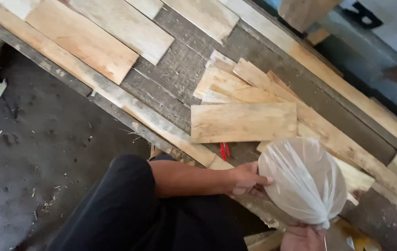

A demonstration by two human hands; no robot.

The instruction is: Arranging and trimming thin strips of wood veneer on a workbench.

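Bench [180, 79]: grey, weathered wooden top running corner to corner, with pale planks laid along it.
Floor [36, 158]: dark and dusty, with scattered chips, left of the bench.
Planks [87, 39]: long pale boards at the upper left; more run along the far edge.
Offcuts [242, 122]: a loose stack of short pale boards mid-bench, the top one lying flat and level, the others fanned out behind it.
Leg [128, 204]: in dark cloth, at the bottom centre, against the bench's near edge.
Bag [303, 179]: white translucent plastic, round and full, its neck twisted to a knot at the lower right; it sits over the near edge of the bench, just below the offcuts.
Left hand [247, 179]: fingers curled against the bag's left side, touching it.
Right hand [303, 237]: at the bottom edge, just under the knot; mostly cut off, so the grip cannot be told.
Red tool [225, 150]: small, poking out below the top offcut; its kind is unclear.
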